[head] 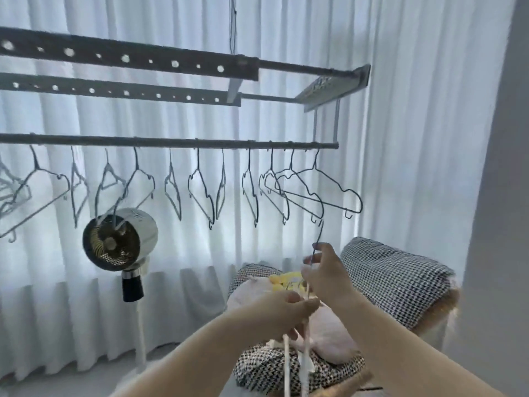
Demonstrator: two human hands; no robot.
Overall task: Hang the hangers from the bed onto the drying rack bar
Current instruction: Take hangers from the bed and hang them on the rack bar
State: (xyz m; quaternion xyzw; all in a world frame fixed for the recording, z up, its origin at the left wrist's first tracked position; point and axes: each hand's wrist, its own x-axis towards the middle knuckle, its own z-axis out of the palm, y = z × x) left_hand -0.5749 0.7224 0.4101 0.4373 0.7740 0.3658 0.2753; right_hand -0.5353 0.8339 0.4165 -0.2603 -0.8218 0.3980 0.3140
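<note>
We note both bare forearms stretched up and forward from the bottom edge, converging toward the middle, the right hand [326,277] sitting higher than, and just beside, the left hand [286,312]. Right thumb and fingers pinch the neck of a thin dark wire hanger [318,234], back of hand toward us. Left fingers curl round pale white hangers [305,365] that hang below the fist.

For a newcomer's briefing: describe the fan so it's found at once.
Look at the drying rack bar across the white curtains. Under its left part a fan stands on a white pole. Among thin wire hangers, it alone is a solid white drum with a dark grille.
</note>
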